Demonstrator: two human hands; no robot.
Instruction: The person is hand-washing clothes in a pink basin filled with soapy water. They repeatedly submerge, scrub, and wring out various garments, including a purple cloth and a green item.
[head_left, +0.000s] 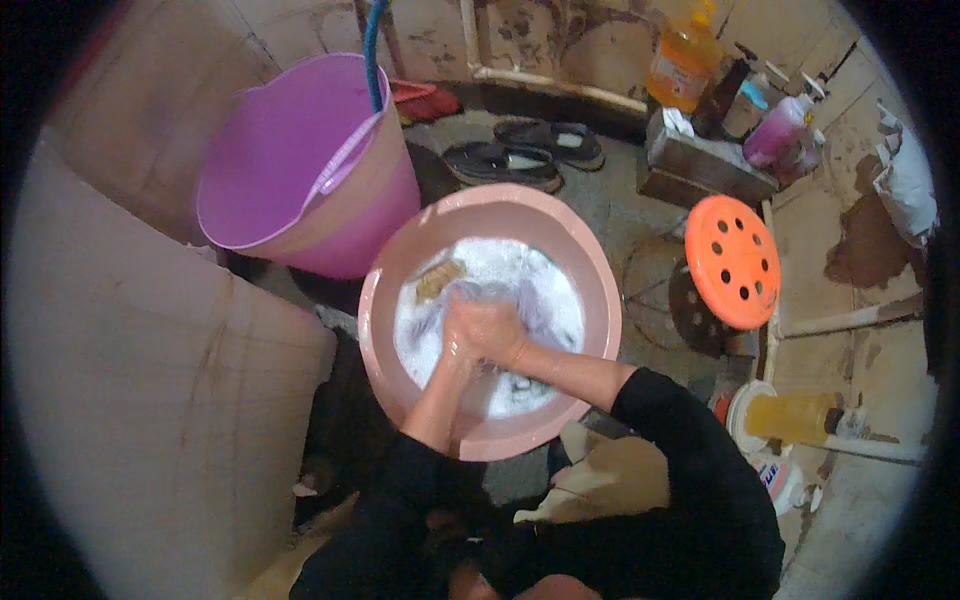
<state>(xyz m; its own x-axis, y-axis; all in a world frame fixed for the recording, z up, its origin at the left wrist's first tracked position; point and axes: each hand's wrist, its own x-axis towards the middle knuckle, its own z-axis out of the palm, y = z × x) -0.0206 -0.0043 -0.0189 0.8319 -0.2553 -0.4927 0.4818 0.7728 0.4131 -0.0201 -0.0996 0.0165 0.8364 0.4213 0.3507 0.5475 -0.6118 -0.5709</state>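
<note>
A round pink plastic basin (487, 442) holds sudsy water, and greyish-purple cloth (538, 311) lies partly under the foam. My left hand (463, 324) and my right hand (501, 330) are pressed together over the basin's middle, both closed on the wet cloth. Much of the held part is hidden by my fingers and slightly blurred. A tan-brown item (439, 280), perhaps a brush or cloth, sits in the suds just beyond my left hand. Darker cloth (529, 386) shows in the water on the near right.
A large purple tub (405, 172) with a blue hose (371, 52) stands back left. Black slippers (502, 165) lie behind the basin. To the right are an orange perforated stool (735, 262) and a ledge (705, 161) with bottles. A pale bulky surface (165, 337) borders the left.
</note>
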